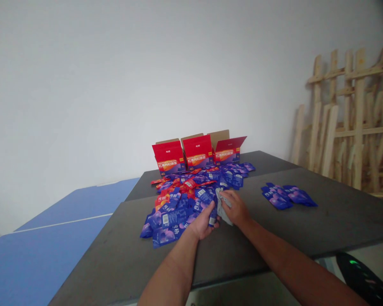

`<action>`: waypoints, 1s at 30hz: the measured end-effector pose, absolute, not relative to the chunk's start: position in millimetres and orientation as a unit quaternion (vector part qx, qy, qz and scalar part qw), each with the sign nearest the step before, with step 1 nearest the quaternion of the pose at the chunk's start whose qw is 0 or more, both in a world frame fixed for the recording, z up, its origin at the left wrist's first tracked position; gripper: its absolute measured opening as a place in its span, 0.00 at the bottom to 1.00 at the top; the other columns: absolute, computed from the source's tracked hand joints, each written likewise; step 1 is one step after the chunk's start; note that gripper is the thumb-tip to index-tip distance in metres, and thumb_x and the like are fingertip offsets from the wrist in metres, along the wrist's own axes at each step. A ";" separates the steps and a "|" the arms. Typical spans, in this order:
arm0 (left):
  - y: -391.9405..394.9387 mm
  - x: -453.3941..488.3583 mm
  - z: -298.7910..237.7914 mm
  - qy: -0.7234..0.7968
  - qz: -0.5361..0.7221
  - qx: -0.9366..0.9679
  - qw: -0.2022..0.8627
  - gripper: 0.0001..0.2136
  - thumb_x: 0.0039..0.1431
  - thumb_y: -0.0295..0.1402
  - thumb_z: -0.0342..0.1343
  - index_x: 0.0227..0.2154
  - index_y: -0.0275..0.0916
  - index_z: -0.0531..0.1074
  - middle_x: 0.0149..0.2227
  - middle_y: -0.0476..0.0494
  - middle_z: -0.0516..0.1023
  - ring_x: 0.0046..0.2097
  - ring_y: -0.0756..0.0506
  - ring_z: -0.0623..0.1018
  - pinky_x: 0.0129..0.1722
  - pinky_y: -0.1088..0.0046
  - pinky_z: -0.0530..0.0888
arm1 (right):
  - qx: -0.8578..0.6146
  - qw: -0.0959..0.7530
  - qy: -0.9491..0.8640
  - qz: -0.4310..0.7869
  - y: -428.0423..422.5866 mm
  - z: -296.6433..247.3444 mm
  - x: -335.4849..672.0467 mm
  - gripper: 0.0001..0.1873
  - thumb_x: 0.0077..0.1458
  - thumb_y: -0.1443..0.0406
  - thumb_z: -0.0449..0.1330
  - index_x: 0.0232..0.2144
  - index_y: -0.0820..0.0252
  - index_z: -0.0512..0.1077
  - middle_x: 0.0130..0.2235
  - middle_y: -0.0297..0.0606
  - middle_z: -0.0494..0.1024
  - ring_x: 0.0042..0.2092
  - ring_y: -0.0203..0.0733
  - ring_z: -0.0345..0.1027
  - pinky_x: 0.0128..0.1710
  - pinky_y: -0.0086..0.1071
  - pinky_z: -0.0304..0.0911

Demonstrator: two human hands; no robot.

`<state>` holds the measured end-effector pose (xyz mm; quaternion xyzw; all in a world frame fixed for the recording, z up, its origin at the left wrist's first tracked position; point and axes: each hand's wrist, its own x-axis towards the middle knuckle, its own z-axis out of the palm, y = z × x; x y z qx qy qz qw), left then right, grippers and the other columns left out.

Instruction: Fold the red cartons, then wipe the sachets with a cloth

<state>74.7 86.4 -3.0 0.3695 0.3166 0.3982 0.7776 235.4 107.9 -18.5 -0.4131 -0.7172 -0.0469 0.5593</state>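
Observation:
A heap of blue and red sachets [191, 195] lies on the dark grey table [306, 229]. My left hand [204, 223] rests at the near edge of the heap, fingers curled around blue sachets. My right hand [236, 208] is closed on a grey-backed sachet [222, 209] right next to it. Both hands nearly touch each other. A small separate pile of blue sachets [287, 196] lies to the right. Three open red cartons [198, 155] stand in a row behind the heap.
A blue table [51, 238] adjoins on the left. Wooden frames [354, 123] lean against the white wall at the right. A dark object with a green light [360, 272] sits low at the right, below the table edge.

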 end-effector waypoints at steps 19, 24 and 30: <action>101.0 67.4 3.2 0.239 0.423 0.251 0.837 0.22 0.57 0.53 0.53 0.28 0.35 0.71 0.26 0.43 0.75 0.29 0.46 0.76 0.32 0.72 0.72 | -0.243 0.495 -0.827 -0.111 84.9 -9.8 216.4 0.19 0.58 0.68 0.54 0.52 0.52 0.70 0.46 0.42 0.74 0.46 0.44 0.67 0.47 0.41 0.68; 97.7 75.3 -4.0 0.264 0.397 0.306 0.824 0.19 0.55 0.50 0.56 0.29 0.35 0.72 0.28 0.42 0.77 0.34 0.44 0.78 0.36 0.70 0.72 | -0.254 0.490 -0.825 -0.118 84.7 -12.4 211.4 0.21 0.57 0.69 0.55 0.52 0.51 0.70 0.46 0.42 0.73 0.46 0.45 0.67 0.46 0.41 0.68; 91.0 75.5 0.5 0.334 0.384 0.356 0.784 0.20 0.51 0.50 0.60 0.38 0.39 0.69 0.22 0.55 0.66 0.18 0.56 0.62 0.16 0.82 0.51 | -0.389 0.583 -0.709 -0.073 101.6 -15.6 225.2 0.18 0.58 0.67 0.53 0.49 0.52 0.73 0.44 0.42 0.71 0.47 0.46 0.68 0.49 0.43 0.68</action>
